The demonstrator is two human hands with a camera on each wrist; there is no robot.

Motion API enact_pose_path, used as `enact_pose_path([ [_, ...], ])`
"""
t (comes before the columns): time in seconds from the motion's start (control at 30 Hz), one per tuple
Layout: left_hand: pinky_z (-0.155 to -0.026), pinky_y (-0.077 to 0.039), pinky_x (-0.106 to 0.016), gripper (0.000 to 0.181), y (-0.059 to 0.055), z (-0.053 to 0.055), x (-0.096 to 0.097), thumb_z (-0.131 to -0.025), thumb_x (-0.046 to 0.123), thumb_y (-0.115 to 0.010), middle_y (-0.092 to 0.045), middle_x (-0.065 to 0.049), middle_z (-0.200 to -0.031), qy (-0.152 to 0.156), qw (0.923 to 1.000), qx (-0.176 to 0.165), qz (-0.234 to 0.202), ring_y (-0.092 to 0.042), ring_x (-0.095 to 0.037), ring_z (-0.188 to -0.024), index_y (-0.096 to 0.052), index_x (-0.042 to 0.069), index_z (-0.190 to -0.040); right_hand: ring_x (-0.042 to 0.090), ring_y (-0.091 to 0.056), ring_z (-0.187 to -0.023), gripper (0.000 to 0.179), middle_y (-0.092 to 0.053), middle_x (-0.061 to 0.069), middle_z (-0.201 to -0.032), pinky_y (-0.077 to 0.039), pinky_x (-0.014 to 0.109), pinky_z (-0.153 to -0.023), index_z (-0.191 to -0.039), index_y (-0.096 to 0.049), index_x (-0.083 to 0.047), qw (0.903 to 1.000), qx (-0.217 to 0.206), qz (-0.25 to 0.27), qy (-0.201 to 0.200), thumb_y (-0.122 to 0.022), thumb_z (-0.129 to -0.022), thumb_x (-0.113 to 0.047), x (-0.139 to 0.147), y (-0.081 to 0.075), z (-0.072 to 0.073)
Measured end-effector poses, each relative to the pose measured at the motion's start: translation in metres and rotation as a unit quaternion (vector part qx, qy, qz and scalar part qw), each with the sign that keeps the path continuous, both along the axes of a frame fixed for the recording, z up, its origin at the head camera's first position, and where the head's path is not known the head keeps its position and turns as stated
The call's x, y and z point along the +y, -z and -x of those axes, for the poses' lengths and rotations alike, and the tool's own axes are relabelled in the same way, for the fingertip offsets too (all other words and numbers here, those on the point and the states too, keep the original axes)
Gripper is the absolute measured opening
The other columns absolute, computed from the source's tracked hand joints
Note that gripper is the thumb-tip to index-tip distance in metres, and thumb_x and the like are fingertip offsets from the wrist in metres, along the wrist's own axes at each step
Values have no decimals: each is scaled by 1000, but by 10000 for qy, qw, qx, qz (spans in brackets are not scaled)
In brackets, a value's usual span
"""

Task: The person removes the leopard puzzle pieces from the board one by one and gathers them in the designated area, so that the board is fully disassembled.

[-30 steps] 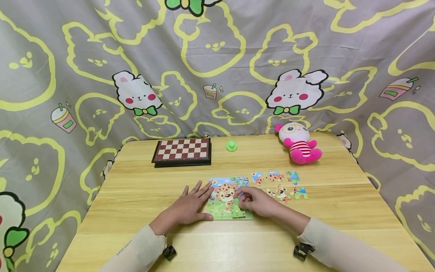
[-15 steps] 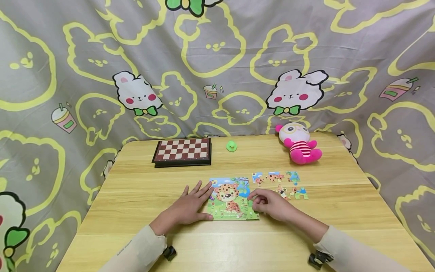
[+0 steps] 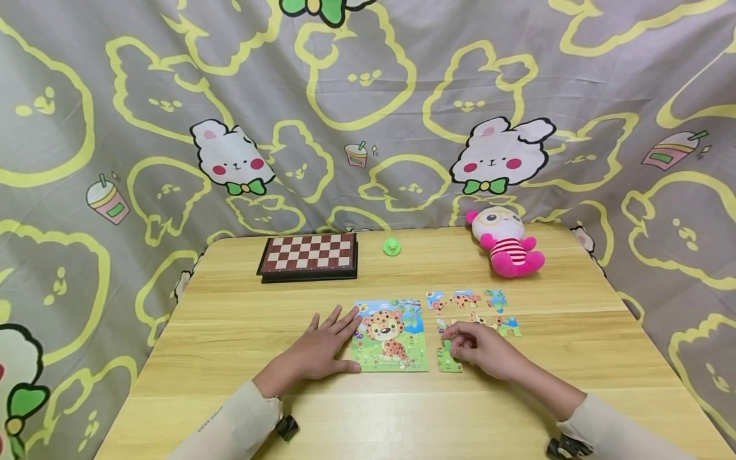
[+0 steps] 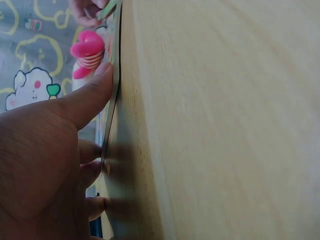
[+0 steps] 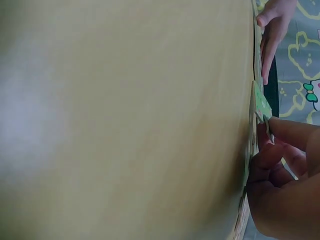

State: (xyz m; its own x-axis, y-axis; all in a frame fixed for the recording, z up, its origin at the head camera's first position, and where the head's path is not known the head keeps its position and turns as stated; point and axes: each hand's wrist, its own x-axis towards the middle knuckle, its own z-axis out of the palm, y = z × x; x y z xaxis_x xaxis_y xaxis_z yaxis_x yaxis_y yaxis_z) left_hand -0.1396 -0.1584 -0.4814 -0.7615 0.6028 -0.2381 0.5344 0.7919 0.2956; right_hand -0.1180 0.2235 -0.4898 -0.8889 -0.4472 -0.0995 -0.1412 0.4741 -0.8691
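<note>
A square leopard-picture board (image 3: 388,338) lies flat on the table. My left hand (image 3: 319,345) rests along its left side, fingers spread and straight, the thumb near the bottom left corner. To the right of the board, my right hand (image 3: 489,348) pinches a green jigsaw puzzle piece (image 3: 450,359) between thumb and finger. In the right wrist view the puzzle piece (image 5: 262,101) is tilted, one end low by the tabletop. Beyond this hand lie loose puzzle pieces (image 3: 464,299) in an upper row, with other puzzle pieces (image 3: 509,326) in a lower row partly hidden by it.
A chessboard box (image 3: 308,255) sits at the back left of the wooden table (image 3: 368,415). Near the back middle is a small green duck (image 3: 391,246). A pink plush toy (image 3: 508,243) sits at the back right, in front of a patterned curtain (image 3: 368,83).
My right hand has drawn the green puzzle piece off the board's lower right part and moved right with it, over the lower row. My left hand has stayed in place.
</note>
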Motion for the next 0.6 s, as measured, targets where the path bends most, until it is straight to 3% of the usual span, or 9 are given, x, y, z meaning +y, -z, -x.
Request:
enact_pose_path([
  [0.6,-119,-12,-73,99,2,1,-1,-92,72,-57,-6,2,-174,-10,10000,10,34,-4,-36,-159,-16,21,-167,9,-53,-75,19,-64,-3,-90,-46,23,-65,-114,-73,-7,9986,323,-425,65,-72,-95,-7,1,2,-4],
])
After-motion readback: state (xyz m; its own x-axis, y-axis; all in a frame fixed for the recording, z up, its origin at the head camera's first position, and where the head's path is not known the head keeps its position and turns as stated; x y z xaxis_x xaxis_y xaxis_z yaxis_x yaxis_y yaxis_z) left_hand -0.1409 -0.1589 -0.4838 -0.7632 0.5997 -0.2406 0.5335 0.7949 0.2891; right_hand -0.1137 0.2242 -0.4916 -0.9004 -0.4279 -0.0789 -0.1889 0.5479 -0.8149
